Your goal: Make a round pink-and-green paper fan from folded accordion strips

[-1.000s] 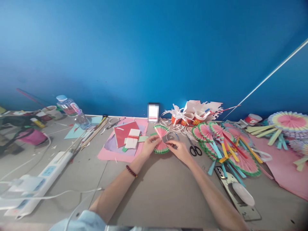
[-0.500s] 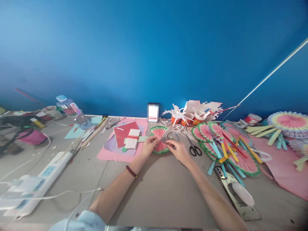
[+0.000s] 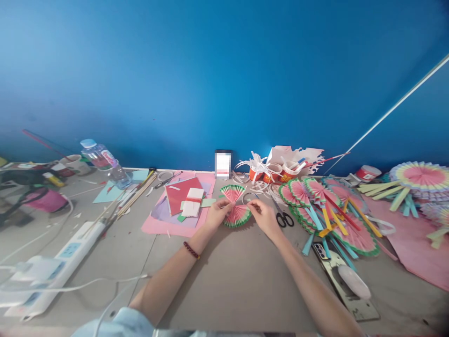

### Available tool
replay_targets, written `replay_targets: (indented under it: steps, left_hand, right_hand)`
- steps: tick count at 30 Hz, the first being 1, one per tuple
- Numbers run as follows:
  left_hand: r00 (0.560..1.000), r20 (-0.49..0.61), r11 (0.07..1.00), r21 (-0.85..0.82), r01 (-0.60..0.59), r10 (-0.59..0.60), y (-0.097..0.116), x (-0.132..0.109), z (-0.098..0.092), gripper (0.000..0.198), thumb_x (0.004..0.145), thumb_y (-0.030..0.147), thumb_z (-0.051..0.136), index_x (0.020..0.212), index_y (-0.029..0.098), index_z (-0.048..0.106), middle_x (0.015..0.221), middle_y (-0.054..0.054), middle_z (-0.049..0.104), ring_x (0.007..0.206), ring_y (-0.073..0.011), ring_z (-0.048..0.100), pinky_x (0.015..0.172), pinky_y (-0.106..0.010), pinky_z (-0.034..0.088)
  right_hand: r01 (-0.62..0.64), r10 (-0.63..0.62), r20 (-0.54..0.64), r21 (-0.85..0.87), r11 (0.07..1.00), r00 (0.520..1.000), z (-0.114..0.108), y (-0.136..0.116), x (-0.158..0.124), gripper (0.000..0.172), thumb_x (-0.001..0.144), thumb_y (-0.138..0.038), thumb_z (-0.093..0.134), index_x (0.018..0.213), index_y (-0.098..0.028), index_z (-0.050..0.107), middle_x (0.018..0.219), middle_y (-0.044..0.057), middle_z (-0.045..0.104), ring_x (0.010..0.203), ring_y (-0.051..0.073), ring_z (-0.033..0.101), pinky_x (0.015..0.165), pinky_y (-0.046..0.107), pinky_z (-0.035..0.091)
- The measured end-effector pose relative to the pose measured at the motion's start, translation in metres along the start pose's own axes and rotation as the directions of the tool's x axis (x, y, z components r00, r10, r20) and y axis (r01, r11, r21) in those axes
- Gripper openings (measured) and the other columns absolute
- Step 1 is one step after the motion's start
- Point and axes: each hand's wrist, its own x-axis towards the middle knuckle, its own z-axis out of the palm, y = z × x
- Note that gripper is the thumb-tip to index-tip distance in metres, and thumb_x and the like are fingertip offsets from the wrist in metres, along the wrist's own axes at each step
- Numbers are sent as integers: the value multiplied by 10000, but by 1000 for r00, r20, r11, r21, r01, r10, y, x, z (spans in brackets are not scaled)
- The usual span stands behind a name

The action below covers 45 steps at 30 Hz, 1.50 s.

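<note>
A pleated paper fan (image 3: 237,218), pink with a green edge, spreads into an upper and a lower half in front of me. My left hand (image 3: 219,212) is closed around its narrow middle from the left. My right hand (image 3: 263,216) pinches the right end of the lower half, thumb and forefinger together. Black-handled scissors (image 3: 285,219) lie just right of my right hand. Beyond it rests a clear ring-shaped coil (image 3: 251,198), partly hidden. Left of my left hand, a white card wound with red thread (image 3: 192,202) lies on red paper (image 3: 182,192).
Finished fans with coloured strips (image 3: 329,210) are heaped at the right, near a phone (image 3: 345,285) bearing a white mouse-shaped object (image 3: 353,282). Red cups (image 3: 271,174) stand by the blue wall. At left are a water bottle (image 3: 105,161), wooden sticks (image 3: 138,194) and a power strip (image 3: 65,267).
My right hand has moved slightly right, drawing the fan's edge outward, and the lower half is spread wider. My left hand stays at the middle.
</note>
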Motion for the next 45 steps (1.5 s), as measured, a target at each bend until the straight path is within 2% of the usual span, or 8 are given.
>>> replay_targets:
  steps: [3,8,13,18,27,32,41,45]
  left_hand:
    - [1000,14,1000,11,3,-3,2,0,-1,356,624,485,694,617,144,592,565,26,505,508,-80,442,511,-214,340]
    - [997,58,999,32,38,-40,1,2,-5,370,613,496,694,603,140,594,527,29,486,481,-76,411,468,-212,275]
    - [990,112,997,13,80,-81,-4,2,-5,380,604,507,703,630,147,586,565,28,496,498,-76,410,466,-208,261]
    - [985,156,996,-20,84,-80,-5,1,-6,372,609,497,710,643,146,593,572,33,497,494,-69,397,471,-210,261]
    - [955,253,986,-18,164,-154,-3,3,-11,331,638,441,720,652,140,583,526,39,468,431,-48,367,413,-205,194]
    - [943,278,981,-6,195,-186,1,1,-11,353,629,468,718,651,151,563,486,58,426,382,-40,320,386,-208,146]
    - [943,294,987,30,156,-158,2,0,-11,340,635,460,716,663,144,595,474,53,447,379,-40,323,387,-205,166]
    - [964,239,993,35,111,-116,-3,1,-10,347,600,454,741,652,138,609,500,43,478,406,-50,378,396,-201,212]
  right_hand:
    - [144,-147,-13,-124,982,989,-4,1,0,193,862,-310,493,828,-202,650,799,46,700,671,179,644,628,268,489]
    - [342,-327,99,-258,904,940,-14,7,2,205,907,-293,464,909,-223,657,863,36,717,725,189,670,658,272,483]
    - [380,-373,88,-343,859,924,-17,9,3,225,931,-278,427,910,-217,643,798,39,698,684,179,644,644,279,470]
    - [432,-435,58,-292,853,898,-16,3,4,228,934,-250,412,893,-210,633,890,70,655,855,192,612,768,310,479]
    - [469,-482,75,-401,787,873,-18,-4,3,239,939,-243,402,1025,-207,622,899,77,660,858,207,606,792,338,478]
    - [436,-449,69,-406,803,891,-17,0,3,274,941,-267,389,1089,-217,614,919,81,663,867,221,605,803,364,478]
    - [401,-400,80,-351,846,913,-16,7,4,265,943,-289,387,1017,-230,635,931,74,669,887,218,611,823,358,480]
    - [404,-404,72,-318,857,912,-16,7,5,260,937,-288,400,999,-219,643,916,77,668,874,215,614,805,354,487]
